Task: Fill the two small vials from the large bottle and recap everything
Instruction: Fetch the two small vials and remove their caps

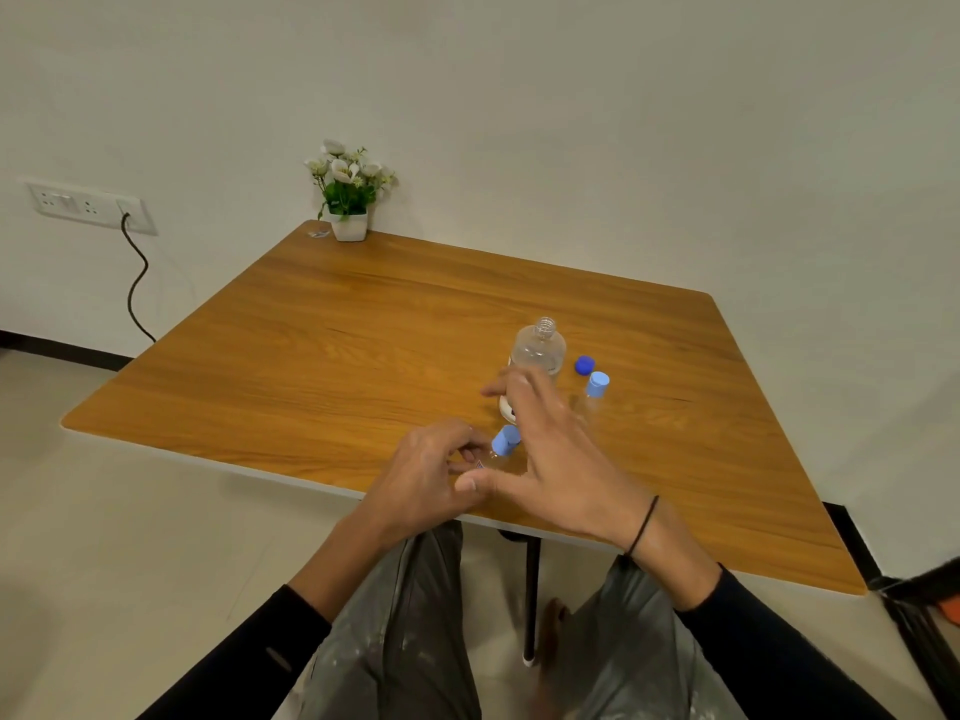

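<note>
Near table [363, 314] front edge, left hand [431, 475] is pinching tilted capped vial [501, 446], cap pointing up-right; right hand [550, 454] is hovering, fingers spread, grasping nothing, before uncapped upright bottle [537, 356].

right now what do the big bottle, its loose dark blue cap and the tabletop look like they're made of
Big bottle: clear, glossy, probably plastic; the table shows through it and its threaded neck looks moulded.
Dark blue cap: opaque, smooth, likely plastic, judging by its even colour.
Tabletop: wood-grain surface with a soft sheen and a pale edge band, so perhaps laminate rather than solid wood.
</note>
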`<action>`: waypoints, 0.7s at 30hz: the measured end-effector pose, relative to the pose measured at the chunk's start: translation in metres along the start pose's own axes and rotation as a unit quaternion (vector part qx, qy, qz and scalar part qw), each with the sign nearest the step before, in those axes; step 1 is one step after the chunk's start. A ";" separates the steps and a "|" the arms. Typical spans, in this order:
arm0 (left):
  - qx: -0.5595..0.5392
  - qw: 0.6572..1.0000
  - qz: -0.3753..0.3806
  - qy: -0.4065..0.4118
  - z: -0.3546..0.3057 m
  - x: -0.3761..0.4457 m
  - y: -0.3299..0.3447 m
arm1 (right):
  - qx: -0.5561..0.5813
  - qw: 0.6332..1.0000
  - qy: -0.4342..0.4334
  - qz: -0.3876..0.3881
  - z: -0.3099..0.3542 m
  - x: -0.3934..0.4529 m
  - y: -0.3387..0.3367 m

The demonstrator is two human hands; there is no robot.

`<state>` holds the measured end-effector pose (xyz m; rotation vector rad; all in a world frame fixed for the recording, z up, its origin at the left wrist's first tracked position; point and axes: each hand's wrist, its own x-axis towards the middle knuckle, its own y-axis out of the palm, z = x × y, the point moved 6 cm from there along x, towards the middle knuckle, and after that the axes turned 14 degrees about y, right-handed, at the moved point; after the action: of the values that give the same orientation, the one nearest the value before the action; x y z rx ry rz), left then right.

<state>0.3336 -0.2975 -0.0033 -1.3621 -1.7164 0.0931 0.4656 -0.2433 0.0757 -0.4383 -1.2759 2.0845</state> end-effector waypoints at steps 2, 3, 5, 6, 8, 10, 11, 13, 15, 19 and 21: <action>-0.001 1.000 -0.012 0.000 -0.002 0.001 0.002 | -0.074 0.996 0.016 -0.055 0.000 0.002 -0.003; -0.012 1.000 -0.018 -0.004 -0.002 0.000 0.003 | -0.118 0.990 0.013 -0.072 0.000 0.003 -0.003; -0.024 1.000 -0.019 -0.007 -0.001 -0.001 0.005 | -0.159 0.985 0.004 -0.062 -0.001 0.005 -0.001; -0.027 0.999 -0.017 -0.009 0.000 -0.001 0.006 | -0.148 0.988 -0.004 -0.049 -0.003 0.006 0.001; -0.037 0.999 -0.021 -0.018 0.002 -0.003 0.006 | -0.103 0.993 -0.032 -0.043 -0.006 0.006 0.000; -0.040 0.998 -0.023 -0.031 0.005 -0.004 0.005 | -0.043 0.997 -0.041 -0.053 -0.012 0.005 -0.005; -0.039 0.998 -0.024 -0.036 0.006 -0.004 0.005 | -0.009 0.998 -0.036 -0.058 -0.017 0.004 -0.009; -0.040 0.998 -0.028 -0.045 0.008 -0.004 0.004 | 0.056 0.994 -0.015 -0.090 -0.030 0.000 -0.017; -0.036 0.997 -0.035 -0.056 0.011 -0.004 0.002 | 0.108 0.981 0.008 -0.161 -0.052 -0.005 -0.027; -0.029 0.996 -0.035 -0.072 0.014 -0.002 0.001 | 0.133 0.949 0.118 -0.261 -0.112 -0.019 -0.031; -0.030 0.996 -0.033 -0.080 0.015 0.000 0.002 | 0.104 0.941 0.173 -0.273 -0.136 -0.021 -0.024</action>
<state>0.3252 -0.2894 -0.0130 -1.3712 -1.9099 0.1158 0.5691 -0.1594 0.0318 -0.2940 -0.8375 1.5643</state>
